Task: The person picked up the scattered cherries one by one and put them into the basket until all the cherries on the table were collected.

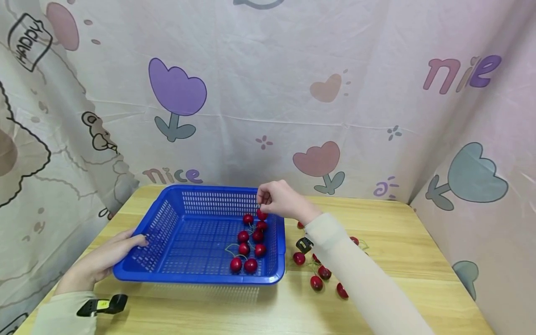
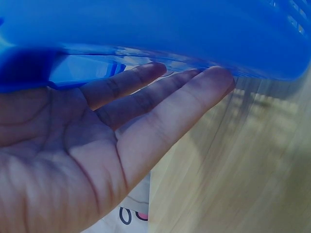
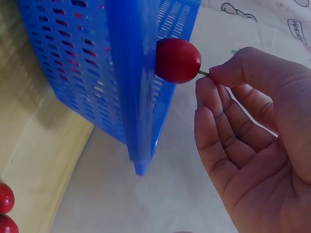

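Note:
A blue plastic basket (image 1: 188, 280) with slotted walls holds several red cherries (image 1: 250, 265) along its right side. My left hand (image 1: 110, 253) grips its left side, thumb over the rim. In the left wrist view the fingers (image 2: 160, 119) of that hand extend beneath the blue plastic. My right hand (image 1: 282, 200) is over the basket's back right corner. Its thumb and forefinger pinch a cherry (image 3: 178, 60) by its thin green stem (image 3: 203, 73). That cherry hangs close to the basket rim (image 3: 133, 87) in the right wrist view.
More cherries (image 1: 316, 283) lie on the wooden table (image 1: 398, 260) right of the basket, some partly hidden by the right forearm. A printed curtain (image 1: 251, 93) stands behind the table and along both sides. The basket casts a shadow below its front edge.

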